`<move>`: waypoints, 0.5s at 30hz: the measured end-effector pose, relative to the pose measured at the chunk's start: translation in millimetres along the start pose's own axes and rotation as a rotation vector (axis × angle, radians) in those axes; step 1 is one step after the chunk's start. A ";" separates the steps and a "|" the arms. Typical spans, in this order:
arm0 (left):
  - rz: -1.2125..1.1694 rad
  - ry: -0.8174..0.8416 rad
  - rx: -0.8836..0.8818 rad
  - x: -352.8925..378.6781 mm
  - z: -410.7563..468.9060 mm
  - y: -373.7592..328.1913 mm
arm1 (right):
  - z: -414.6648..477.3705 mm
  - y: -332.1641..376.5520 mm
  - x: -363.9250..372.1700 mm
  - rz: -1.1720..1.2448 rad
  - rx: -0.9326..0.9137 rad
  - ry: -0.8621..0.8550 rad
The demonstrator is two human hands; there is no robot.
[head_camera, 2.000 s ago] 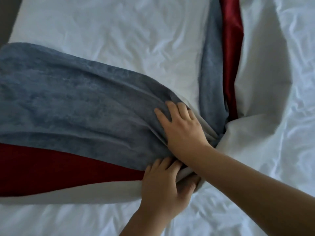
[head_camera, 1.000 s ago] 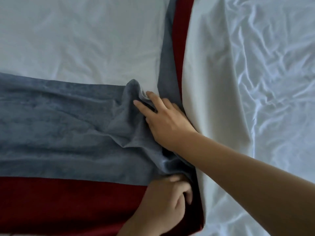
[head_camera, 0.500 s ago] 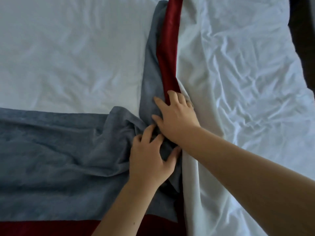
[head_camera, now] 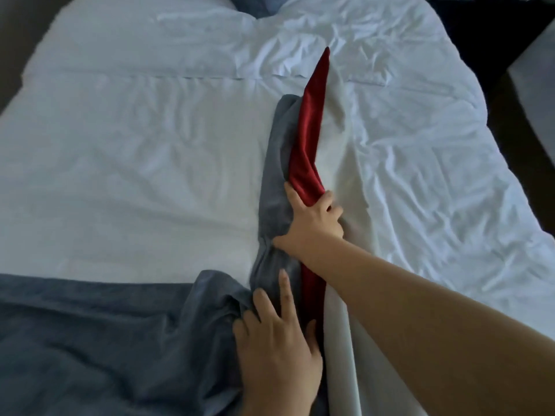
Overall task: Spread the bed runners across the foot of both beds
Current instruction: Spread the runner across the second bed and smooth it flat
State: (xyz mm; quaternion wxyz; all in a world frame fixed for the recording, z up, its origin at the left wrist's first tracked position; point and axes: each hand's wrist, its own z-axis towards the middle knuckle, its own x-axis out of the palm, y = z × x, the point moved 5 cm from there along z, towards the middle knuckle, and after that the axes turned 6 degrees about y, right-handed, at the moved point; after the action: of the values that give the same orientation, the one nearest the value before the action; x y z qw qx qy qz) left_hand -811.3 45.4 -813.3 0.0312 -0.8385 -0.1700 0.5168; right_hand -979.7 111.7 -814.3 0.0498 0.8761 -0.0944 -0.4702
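Across the near end of the bed, the bed runner (head_camera: pixel 90 340) is only half laid. Its grey left stretch lies fairly flat over the white duvet (head_camera: pixel 135 145), while the remainder turns a corner and runs up the middle of the bed as a bunched, twisted strip, with the red band (head_camera: pixel 309 130) uppermost and the white backing (head_camera: pixel 339 355) showing along its right side. The left hand (head_camera: pixel 276 337) lies on the grey cloth just at the turn, fingers straight and spread, pressing down. The right hand (head_camera: pixel 313 223) is further up the strip, fingers curled round the red band and thumb out on the grey. To my eye the job in hand is swinging that stray length round to the right, in line with the flat part. I would plant the left palm as an anchor so the laid half does not drag, lift the strip rather than haul it over the creased duvet, and untwist it in the air so the backing goes underneath. The far tip sits well up the bed, so one pull may not bring it all; a second grip nearer that tip looks wise.
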 end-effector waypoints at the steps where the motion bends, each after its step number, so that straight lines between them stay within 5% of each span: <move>1: 0.052 -0.019 0.012 -0.8 1.4 -4.6 | 4.4 0.0 -3.0 0.033 -0.023 0.027; 6: 0.259 0.039 -0.035 -28.3 18.1 -27.4 | -5.7 -18.4 -25.5 0.117 -0.183 -0.101; 15: 0.112 0.063 0.464 -16.2 7.9 -155.2 | -78.1 -178.6 -61.2 0.026 -0.025 -0.329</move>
State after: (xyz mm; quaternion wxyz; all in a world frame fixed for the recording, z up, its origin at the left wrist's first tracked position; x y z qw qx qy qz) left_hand -864.1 185.2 -767.7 0.1993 -0.8327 0.0011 0.5165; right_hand -926.6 299.0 -752.7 0.0508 0.7854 -0.1066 -0.6076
